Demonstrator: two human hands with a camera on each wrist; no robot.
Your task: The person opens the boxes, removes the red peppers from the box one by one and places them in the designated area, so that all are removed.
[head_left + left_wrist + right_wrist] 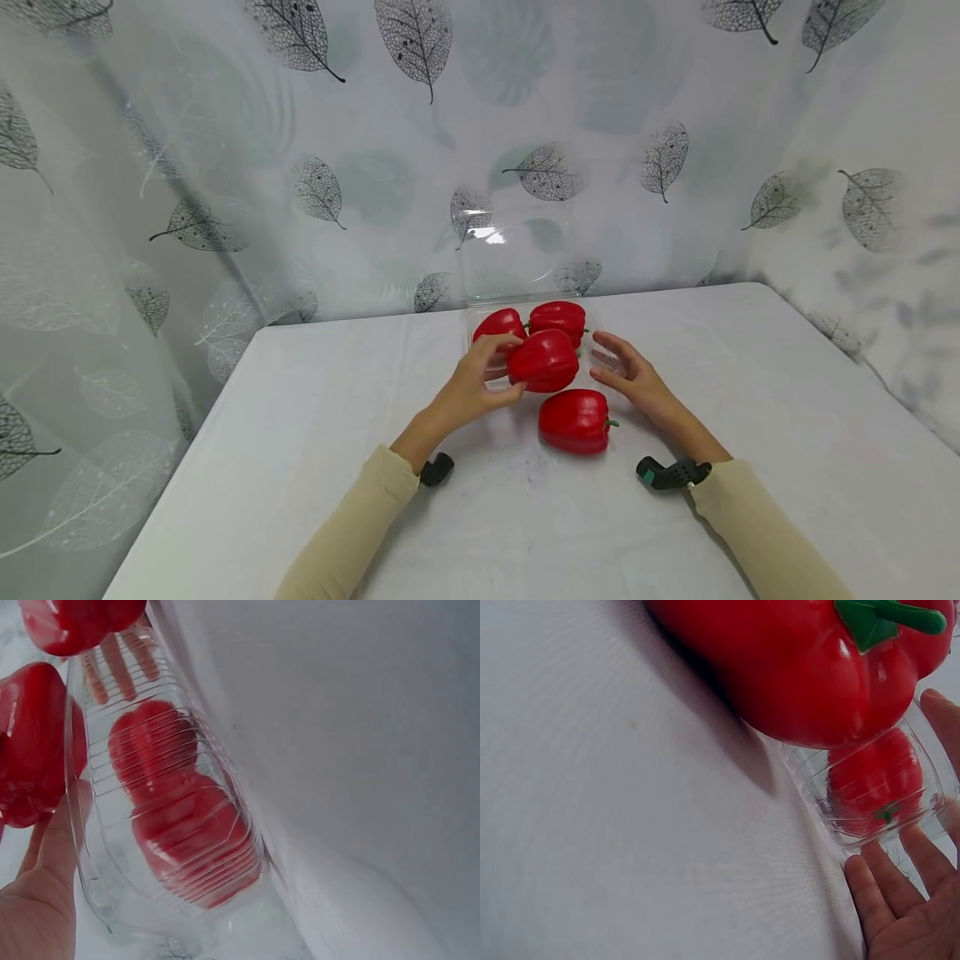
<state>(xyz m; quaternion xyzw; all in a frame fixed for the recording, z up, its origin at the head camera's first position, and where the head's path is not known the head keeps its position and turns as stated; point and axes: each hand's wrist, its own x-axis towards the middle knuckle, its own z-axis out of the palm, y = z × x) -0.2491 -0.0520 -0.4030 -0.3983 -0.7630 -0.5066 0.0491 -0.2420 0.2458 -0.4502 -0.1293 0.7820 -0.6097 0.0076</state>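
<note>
My left hand (480, 375) holds a red bell pepper (543, 360) between thumb and fingers, raised above the front of a clear plastic container (97, 802). Two more red bell peppers, one on the left (498, 323) and one on the right (558, 321), lie inside at the back. My right hand (633, 379) is at the container's right side, its fingers loosely bent and holding nothing; whether it touches the wall I cannot tell. Nearer to me, another bell pepper (576, 422) with a green stem lies on its side on the table.
The container's clear lid (517, 254) stands up at the back, by a leaf-patterned curtain (390, 183). A white cloth covers the table (337, 400). Dark bands with cameras sit on the left wrist (437, 469) and the right wrist (671, 473).
</note>
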